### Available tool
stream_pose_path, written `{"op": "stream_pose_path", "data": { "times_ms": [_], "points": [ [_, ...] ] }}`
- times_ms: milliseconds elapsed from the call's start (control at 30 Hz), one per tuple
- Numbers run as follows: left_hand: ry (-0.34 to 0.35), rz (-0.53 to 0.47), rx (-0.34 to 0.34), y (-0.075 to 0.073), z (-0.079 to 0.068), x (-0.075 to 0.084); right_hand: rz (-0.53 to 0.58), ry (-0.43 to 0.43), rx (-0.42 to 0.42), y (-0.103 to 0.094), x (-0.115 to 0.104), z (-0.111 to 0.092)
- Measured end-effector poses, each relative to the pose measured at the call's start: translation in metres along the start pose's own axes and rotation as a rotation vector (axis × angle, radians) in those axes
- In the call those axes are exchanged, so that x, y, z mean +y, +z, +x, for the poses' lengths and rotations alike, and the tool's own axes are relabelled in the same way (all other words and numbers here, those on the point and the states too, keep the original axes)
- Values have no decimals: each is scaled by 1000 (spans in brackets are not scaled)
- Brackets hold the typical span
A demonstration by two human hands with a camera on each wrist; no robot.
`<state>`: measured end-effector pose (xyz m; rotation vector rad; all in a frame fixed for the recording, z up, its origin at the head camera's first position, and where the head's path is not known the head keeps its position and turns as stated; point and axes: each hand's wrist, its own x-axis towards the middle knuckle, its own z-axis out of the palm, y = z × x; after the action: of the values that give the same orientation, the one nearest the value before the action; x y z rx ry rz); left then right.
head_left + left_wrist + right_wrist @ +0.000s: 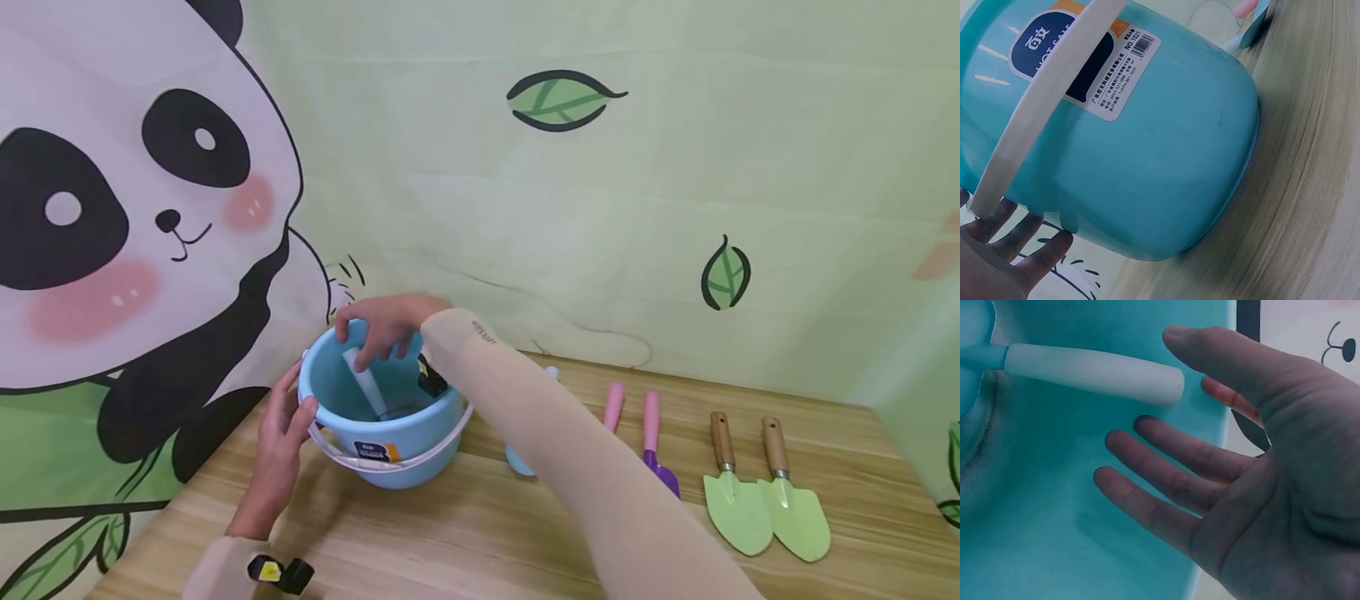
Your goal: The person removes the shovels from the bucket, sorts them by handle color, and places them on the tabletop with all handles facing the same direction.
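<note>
A light blue bucket (420,450) with a white carrying handle (1047,94) stands on the table. At its left side my left hand (281,446) holds it, thumb at the rim and fingers along the outer wall. Inside leans a tool with a white grip (1094,374) and a blue head (972,356), its grip tilted up toward the rim. My right hand (386,325) reaches in over the bucket's far rim, fingers spread beside the white grip. In the right wrist view a gap shows between the fingers and that grip.
A blue tool (519,461) lies right of the bucket, partly behind my right forearm. Further right lie two pink-handled tools, one with a purple blade (660,475), and two green trowels (738,512) with wooden handles. A panda-printed cloth (450,208) hangs behind the table (420,542).
</note>
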<state>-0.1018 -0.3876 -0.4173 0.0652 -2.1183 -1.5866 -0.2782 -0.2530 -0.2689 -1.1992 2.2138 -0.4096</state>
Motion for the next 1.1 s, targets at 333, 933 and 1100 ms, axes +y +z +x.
{"op": "stream_pose_path", "data": {
  "times_ms": [333,933,1100],
  "points": [
    [1,19,11,1,1,-1,-11,5,58,7,-2,7],
    [-4,16,11,1,1,-3,40,-18,76,13,3,10],
    [-3,6,10,1,1,-3,40,-31,85,13,4,12]
  ]
}}
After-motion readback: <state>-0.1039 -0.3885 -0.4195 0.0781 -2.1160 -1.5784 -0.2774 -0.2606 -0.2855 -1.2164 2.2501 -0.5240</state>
